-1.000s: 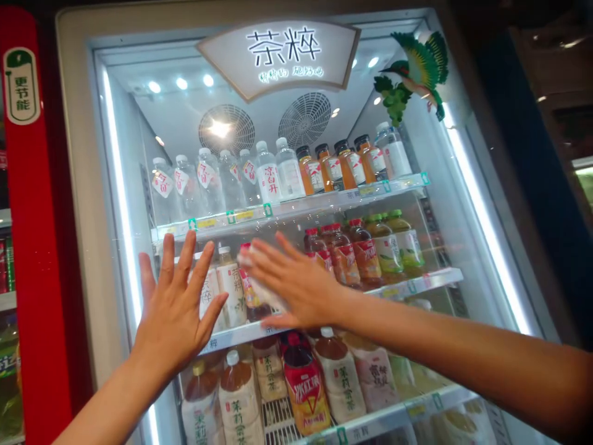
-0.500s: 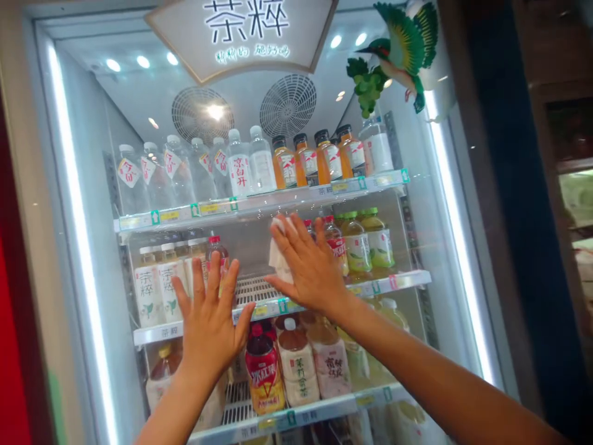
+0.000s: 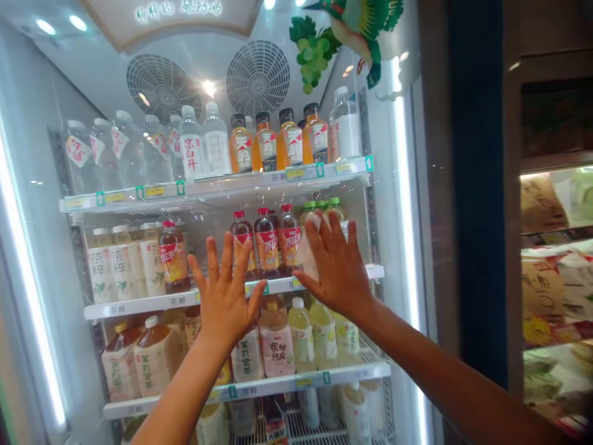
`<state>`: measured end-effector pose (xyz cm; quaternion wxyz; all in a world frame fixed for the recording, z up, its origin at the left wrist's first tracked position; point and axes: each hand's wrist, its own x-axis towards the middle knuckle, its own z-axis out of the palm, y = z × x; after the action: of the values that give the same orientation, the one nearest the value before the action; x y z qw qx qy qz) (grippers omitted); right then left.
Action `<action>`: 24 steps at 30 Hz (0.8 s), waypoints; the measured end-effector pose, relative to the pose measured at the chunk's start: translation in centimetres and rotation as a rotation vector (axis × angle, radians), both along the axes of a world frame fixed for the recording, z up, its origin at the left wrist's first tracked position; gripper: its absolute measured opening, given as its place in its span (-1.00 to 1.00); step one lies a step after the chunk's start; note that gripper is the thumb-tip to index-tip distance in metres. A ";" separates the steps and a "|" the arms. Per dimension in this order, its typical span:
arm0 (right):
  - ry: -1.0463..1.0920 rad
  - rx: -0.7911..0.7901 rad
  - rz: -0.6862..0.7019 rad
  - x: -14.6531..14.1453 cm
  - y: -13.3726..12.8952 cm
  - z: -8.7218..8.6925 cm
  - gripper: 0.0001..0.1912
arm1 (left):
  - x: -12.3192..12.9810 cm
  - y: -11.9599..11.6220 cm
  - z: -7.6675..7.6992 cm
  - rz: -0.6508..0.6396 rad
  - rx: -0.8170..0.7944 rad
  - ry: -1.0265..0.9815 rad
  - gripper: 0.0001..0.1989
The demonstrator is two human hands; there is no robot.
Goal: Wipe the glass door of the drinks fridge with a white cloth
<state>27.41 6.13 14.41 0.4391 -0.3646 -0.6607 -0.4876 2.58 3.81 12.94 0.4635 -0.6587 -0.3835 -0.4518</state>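
Observation:
My left hand (image 3: 225, 296) lies with its fingers spread against the clear front of a lit drinks cabinet, over the middle shelf (image 3: 134, 306). To its right, my right hand (image 3: 336, 266) presses a pale cloth (image 3: 308, 247) to the same surface, its fingers stretched over it. Red-capped bottles (image 3: 269, 244) stand behind the glass between the hands. Green-capped bottles (image 3: 334, 207) are partly hidden by my right hand and the cloth.
Clear bottles (image 3: 130, 148) and orange bottles (image 3: 291, 139) line the top shelf. A bird figure (image 3: 365, 31) and a grape decoration (image 3: 312, 55) are at the upper right. Packaged goods (image 3: 546, 278) fill shelves at the far right.
The view has shifted to the right, so the cabinet sits further left. Both hands and the cloth have moved right across the glass, and the red-capped bottles now show between them.

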 end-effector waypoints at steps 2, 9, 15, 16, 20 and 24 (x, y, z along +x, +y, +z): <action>-0.059 -0.011 0.010 1.6 0.0 -0.6 0.01 | 1.5 0.1 0.1 -0.008 -0.013 0.017 -0.15; 0.156 -0.010 0.012 5.8 0.2 1.4 -0.06 | 3.5 0.5 0.7 0.020 -0.005 0.014 -0.16; 0.106 0.002 0.053 3.6 0.1 -0.9 -0.06 | 2.7 -0.4 0.5 0.035 -0.020 0.032 -0.14; 0.106 0.008 0.055 3.2 0.2 -0.5 -0.06 | 2.4 -0.5 0.4 0.042 -0.020 0.031 -0.14; 0.120 -0.007 0.072 0.7 0.1 -0.1 -0.04 | 0.5 -0.8 -0.4 0.096 -0.026 0.025 -0.15; -0.078 -0.055 0.113 -3.0 -0.7 -3.9 0.02 | -2.9 -1.4 -1.6 0.140 -0.041 0.010 -0.14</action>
<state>24.39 5.47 10.53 0.4299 -0.3193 -0.7100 -0.4574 -0.35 2.43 11.32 0.4824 -0.6418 -0.4355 -0.4071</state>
